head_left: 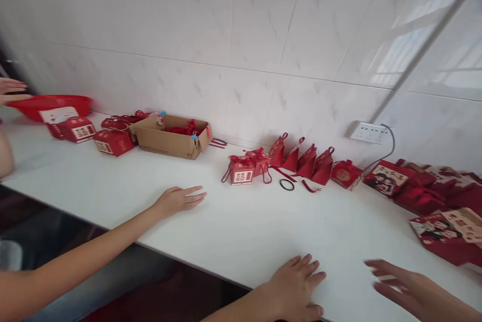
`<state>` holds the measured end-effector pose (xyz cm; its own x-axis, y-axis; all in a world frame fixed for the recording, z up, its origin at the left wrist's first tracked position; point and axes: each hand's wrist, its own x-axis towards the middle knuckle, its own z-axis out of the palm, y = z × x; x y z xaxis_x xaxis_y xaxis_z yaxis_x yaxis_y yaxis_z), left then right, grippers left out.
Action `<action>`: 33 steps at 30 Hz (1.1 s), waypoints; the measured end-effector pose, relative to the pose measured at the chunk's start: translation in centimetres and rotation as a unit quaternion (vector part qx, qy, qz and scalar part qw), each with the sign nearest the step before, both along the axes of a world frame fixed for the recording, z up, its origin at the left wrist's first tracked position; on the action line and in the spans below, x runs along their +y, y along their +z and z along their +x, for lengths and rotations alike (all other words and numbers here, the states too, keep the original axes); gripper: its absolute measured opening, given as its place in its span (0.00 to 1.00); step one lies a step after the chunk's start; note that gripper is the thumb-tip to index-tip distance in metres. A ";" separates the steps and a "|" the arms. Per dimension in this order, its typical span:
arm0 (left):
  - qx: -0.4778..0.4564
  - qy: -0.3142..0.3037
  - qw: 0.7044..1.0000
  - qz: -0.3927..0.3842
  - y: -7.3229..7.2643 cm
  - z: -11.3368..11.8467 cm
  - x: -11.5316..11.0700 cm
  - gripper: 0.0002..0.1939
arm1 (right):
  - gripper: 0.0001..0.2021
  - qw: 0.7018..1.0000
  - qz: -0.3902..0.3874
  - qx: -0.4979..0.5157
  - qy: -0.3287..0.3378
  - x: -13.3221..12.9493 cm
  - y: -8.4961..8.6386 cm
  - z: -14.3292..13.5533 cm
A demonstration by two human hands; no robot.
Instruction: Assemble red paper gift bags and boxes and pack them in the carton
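My left hand (296, 286) lies palm down on the white table (241, 236) near its front edge, its fingers spread and holding nothing. To the right, my right hand (412, 289) hovers over the tabletop with fingers apart, a little blurred, and nothing shows in it. Beyond it lie red gift bags with a printed couple (439, 229), the nearest things to that hand. Two small red gift boxes with cord handles (242, 171) stand at mid-table, well away from both hands. A black ring (286, 185) and a short red ribbon (311, 187) lie beside them.
Another person's hand (181, 200) reaches in from the left; a further hand (13, 92) is by a red basin (56, 106). An open cardboard box (165, 142) holds red items. Several pointed red boxes (306, 161) line the wall near a power socket (371, 132) with a cable.
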<state>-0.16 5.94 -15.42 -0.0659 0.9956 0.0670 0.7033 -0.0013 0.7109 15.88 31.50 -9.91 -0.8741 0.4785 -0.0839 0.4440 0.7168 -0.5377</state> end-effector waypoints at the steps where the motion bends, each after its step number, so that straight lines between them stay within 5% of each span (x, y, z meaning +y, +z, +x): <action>1: -0.005 0.028 1.000 0.007 -0.3 -0.5 -1.1 0.35 | 0.23 0.998 -0.029 -0.027 0.048 -2.0 0.6 -3.1; 4: -0.011 0.104 0.993 0.044 -1.3 -1.6 -3.6 0.34 | 0.21 0.982 -0.094 -0.022 0.162 -8.9 1.7 -11.6; 7: -0.037 0.169 0.982 0.081 -1.6 -2.1 -4.9 0.28 | 0.21 0.970 -0.149 0.055 0.182 -14.4 1.1 -18.4; 12: -0.121 0.290 0.926 0.210 -0.3 -2.1 -5.7 0.11 | 0.36 0.981 -0.106 0.152 0.064 -18.4 -0.1 -27.7; 18: -0.134 0.332 0.903 0.238 0.2 -1.8 -6.3 0.10 | 0.50 0.981 -0.083 0.162 -0.068 -20.7 -0.2 -34.8; 24: -0.150 0.353 0.870 0.311 -0.2 -2.0 -5.8 0.10 | 0.49 0.976 -0.108 0.185 -0.040 -20.9 -1.3 -35.1; 30: -0.210 0.468 0.762 0.395 0.3 -3.4 -8.5 0.13 | 0.40 0.943 -0.213 0.122 0.224 -15.8 0.1 -29.0; 33: -0.195 0.535 0.701 0.430 0.3 -5.2 -10.5 0.14 | 0.37 0.923 -0.263 0.096 0.264 -12.6 1.4 -25.2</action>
<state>-5.33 -4.58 -15.08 -0.9242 -0.0352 0.3804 0.3807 -0.1669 0.9095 -9.36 18.89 -8.47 -0.9967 -0.0817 -0.0033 -0.0317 0.4228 -0.9056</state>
